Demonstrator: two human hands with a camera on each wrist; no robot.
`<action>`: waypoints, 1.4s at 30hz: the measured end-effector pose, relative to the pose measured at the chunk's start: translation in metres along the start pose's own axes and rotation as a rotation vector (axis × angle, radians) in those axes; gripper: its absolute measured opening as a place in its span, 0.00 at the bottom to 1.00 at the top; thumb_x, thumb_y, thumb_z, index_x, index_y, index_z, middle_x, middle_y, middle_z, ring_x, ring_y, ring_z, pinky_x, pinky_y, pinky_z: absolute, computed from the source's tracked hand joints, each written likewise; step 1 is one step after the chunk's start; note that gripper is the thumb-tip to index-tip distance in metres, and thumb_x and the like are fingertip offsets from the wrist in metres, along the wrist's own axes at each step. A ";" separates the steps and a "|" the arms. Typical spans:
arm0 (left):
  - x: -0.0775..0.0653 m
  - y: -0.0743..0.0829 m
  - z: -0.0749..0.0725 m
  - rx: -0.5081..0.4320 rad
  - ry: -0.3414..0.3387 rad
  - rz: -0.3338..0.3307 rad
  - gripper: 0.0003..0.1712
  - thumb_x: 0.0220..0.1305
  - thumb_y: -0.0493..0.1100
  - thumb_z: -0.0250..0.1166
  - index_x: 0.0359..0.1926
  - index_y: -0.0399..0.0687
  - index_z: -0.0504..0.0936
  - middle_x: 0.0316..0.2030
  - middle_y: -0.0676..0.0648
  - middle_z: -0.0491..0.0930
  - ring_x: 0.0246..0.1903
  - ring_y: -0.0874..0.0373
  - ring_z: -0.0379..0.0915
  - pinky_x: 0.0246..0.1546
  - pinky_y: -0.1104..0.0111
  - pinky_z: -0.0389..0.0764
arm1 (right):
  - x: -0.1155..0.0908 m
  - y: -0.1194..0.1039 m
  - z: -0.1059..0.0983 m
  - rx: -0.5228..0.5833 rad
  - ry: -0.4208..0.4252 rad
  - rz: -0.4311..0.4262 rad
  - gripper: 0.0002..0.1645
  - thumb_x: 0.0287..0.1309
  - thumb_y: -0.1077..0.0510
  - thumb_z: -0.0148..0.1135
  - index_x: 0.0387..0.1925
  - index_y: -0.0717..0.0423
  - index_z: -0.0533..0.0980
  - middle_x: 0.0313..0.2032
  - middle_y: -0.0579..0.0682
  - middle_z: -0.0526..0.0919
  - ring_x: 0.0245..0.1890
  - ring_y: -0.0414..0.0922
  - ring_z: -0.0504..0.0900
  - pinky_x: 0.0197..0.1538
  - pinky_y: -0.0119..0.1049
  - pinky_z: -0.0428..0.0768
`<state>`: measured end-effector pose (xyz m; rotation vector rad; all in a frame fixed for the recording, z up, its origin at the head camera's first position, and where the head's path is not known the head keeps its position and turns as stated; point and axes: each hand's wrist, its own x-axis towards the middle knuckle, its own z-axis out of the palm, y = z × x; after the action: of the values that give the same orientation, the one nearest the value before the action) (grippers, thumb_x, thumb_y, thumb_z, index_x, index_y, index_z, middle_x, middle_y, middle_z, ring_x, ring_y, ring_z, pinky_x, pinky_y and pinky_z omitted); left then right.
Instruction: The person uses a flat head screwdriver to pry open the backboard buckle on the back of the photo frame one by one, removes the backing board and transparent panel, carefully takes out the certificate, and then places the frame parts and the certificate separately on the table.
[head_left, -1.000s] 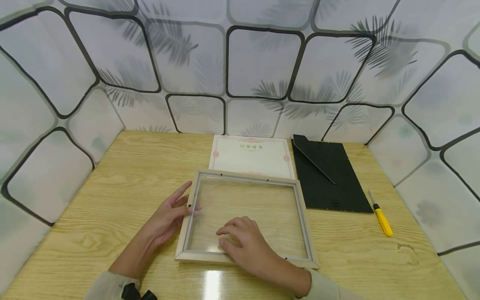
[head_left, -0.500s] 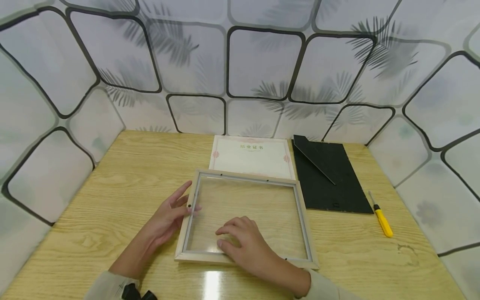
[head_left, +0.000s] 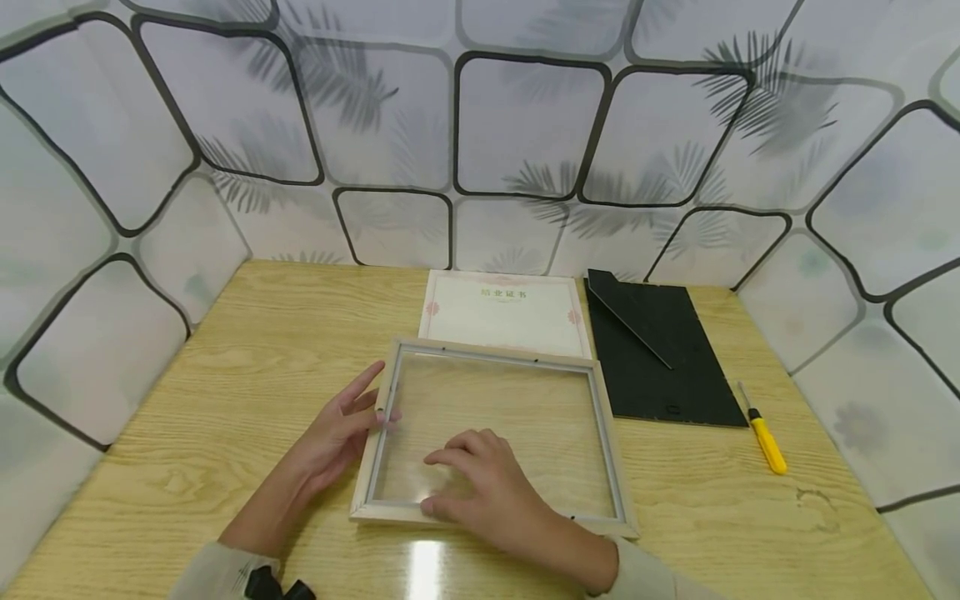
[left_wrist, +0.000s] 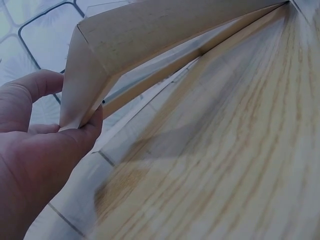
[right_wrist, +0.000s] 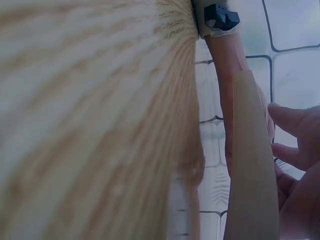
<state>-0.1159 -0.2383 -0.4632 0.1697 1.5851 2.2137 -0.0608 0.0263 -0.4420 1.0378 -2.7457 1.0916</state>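
A pale wooden picture frame [head_left: 612, 442] with a transparent pane [head_left: 517, 408] lies in front of the person, its near edge lifted slightly off the table in the wrist views. My left hand [head_left: 337, 437] grips its left side, the thumb reaching over the rim and other fingers behind or below. In the left wrist view that hand [left_wrist: 45, 155] pinches the frame's corner area [left_wrist: 145, 40]. Above the near rim, my right hand [head_left: 491, 492] has loosely bent, spread fingers; its thumb is at the inner near edge. The right wrist view shows its fingers [right_wrist: 295, 120] beside the rim [right_wrist: 252, 165].
Behind the frame lies a certificate sheet [head_left: 504, 315] with a red patterned border. A black backing board [head_left: 675, 367] with a folded stand leg sits at the right. Beyond it is a yellow-handled screwdriver [head_left: 767, 442]. Patterned fabric walls [head_left: 517, 125] surround the wooden table [head_left: 187, 450].
My right thumb has shifted left and toward the near rim, and the gap between thumb and forefinger is wider. The left hand and the picture frame have stayed put.
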 end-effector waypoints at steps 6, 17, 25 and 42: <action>0.001 0.000 0.000 0.024 -0.008 0.008 0.51 0.70 0.33 0.57 0.82 0.58 0.37 0.75 0.31 0.48 0.54 0.55 0.75 0.57 0.60 0.78 | 0.001 -0.003 0.001 -0.125 -0.026 -0.014 0.33 0.52 0.40 0.75 0.59 0.44 0.80 0.52 0.40 0.76 0.50 0.37 0.70 0.60 0.41 0.72; 0.003 -0.004 0.001 0.114 0.069 -0.014 0.46 0.72 0.38 0.56 0.82 0.62 0.42 0.75 0.34 0.53 0.54 0.53 0.76 0.55 0.59 0.79 | 0.000 -0.008 0.004 -0.332 0.059 -0.188 0.25 0.60 0.42 0.70 0.56 0.47 0.82 0.49 0.41 0.79 0.42 0.36 0.74 0.48 0.29 0.75; 0.002 -0.006 0.004 0.307 0.165 0.011 0.42 0.73 0.40 0.56 0.81 0.61 0.49 0.72 0.33 0.60 0.60 0.41 0.71 0.54 0.59 0.81 | 0.000 -0.010 0.002 -0.466 0.224 -0.433 0.19 0.60 0.49 0.72 0.51 0.49 0.84 0.45 0.42 0.82 0.35 0.35 0.78 0.37 0.22 0.76; -0.001 -0.008 0.005 0.577 0.227 0.050 0.39 0.74 0.45 0.60 0.80 0.52 0.54 0.70 0.33 0.67 0.64 0.43 0.70 0.59 0.65 0.76 | 0.005 -0.015 -0.020 -0.396 0.415 -0.565 0.09 0.68 0.57 0.62 0.42 0.52 0.86 0.39 0.44 0.84 0.32 0.37 0.82 0.36 0.21 0.81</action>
<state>-0.1116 -0.2319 -0.4684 0.1225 2.3367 1.7986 -0.0605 0.0278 -0.4165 1.2348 -2.0335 0.5653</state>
